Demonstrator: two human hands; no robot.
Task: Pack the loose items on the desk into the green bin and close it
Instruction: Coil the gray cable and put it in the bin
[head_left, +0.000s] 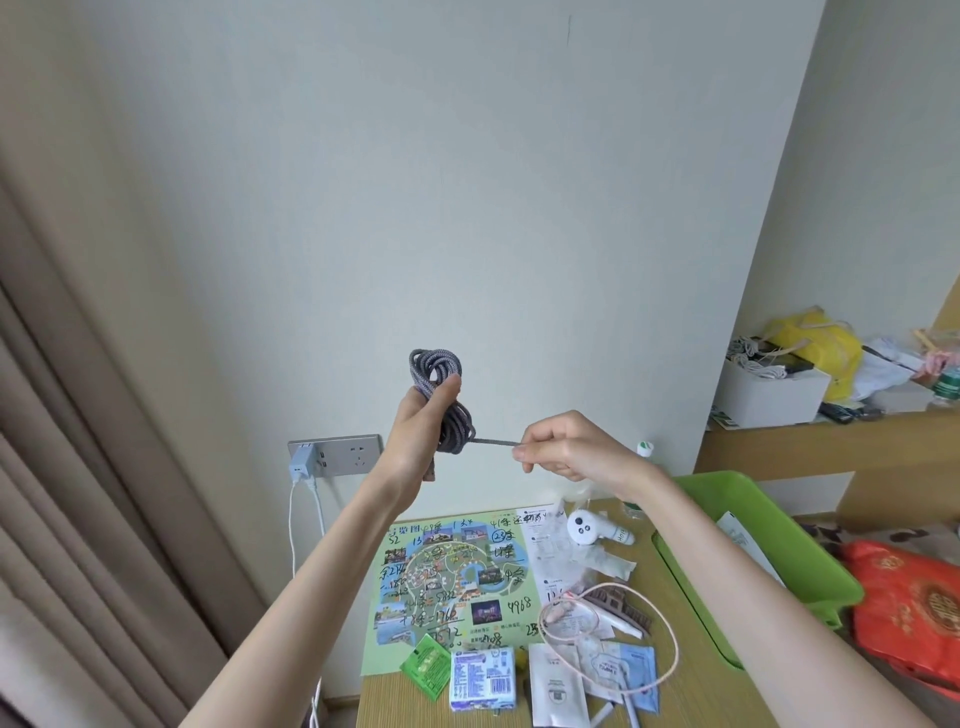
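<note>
My left hand is raised in front of the wall and grips a coiled grey braided cable. One loose end of the cable runs right into my right hand, which pinches it taut. Below on the wooden desk lie a map sheet with handwriting, a pink cable in a loop, a tissue pack, a green sachet, white and blue sachets and a small white device. The green bin stands open at the desk's right side, partly behind my right forearm.
A wall socket with a blue charger and white cords sits left of the desk. A curtain hangs at the left. A red bag lies right of the bin. A shelf at the right carries a white box and a yellow bag.
</note>
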